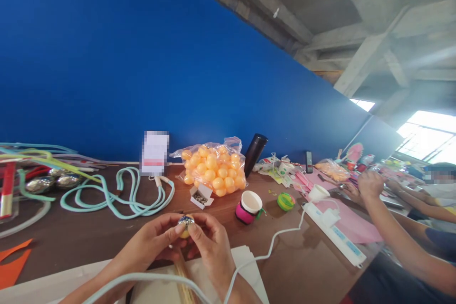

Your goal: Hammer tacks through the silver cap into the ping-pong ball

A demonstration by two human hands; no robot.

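My left hand (151, 242) and my right hand (210, 244) meet above the brown table (89, 232), near its front edge. Both pinch a small yellow ball (185, 232) topped with a shiny metal cap (185, 220). The fingers of both hands are closed round it. A mint-green cord (142, 280) runs across my forearms below. Just behind the hands lies a small open white box (201, 196) of tiny metal parts. A clear bag of yellow balls (213, 167) sits behind that.
Coiled mint cord (117, 197) and metal bells (53, 182) lie at left. A pink-and-white cup (248, 206), a green ball (286, 201), a black flask (255, 153) and a white power strip (337, 237) stand at right. Other people's arms (392, 228) work at far right. White paper (245, 266) lies under my hands.
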